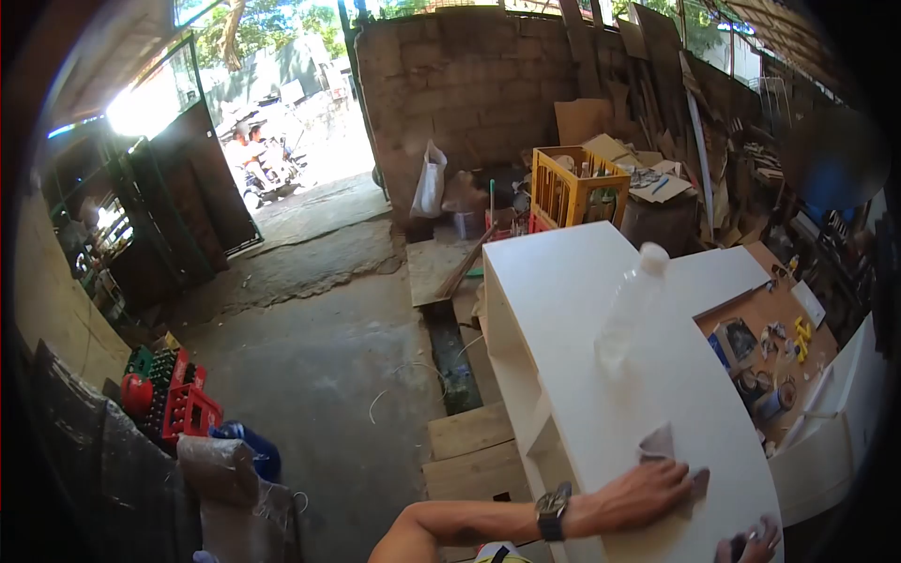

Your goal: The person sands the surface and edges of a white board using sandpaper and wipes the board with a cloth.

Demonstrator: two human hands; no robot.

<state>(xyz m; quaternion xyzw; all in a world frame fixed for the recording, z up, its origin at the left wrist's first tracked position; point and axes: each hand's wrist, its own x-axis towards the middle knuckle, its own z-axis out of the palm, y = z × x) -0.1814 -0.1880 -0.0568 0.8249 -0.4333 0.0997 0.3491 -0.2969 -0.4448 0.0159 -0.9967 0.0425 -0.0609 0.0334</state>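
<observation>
A grey cloth [657, 445] lies bunched on the white panel [554, 272], pressed under my left hand [643, 493], whose fingers are closed on it. That wrist wears a dark watch. At the lower right edge of the panel is my right hand [755, 542], fingers curled round a small dark object that I cannot make out. A clear plastic bottle [631, 314] with a white cap is on the panel, beyond the cloth.
A yellow crate [579, 188] with bottles stands behind the panel. Tools and small parts lie on a brown board [817, 347] at right. Red crates [190, 408] and a plastic-wrapped chair [221, 474] are at left. Two people on a motorbike are outside the doorway.
</observation>
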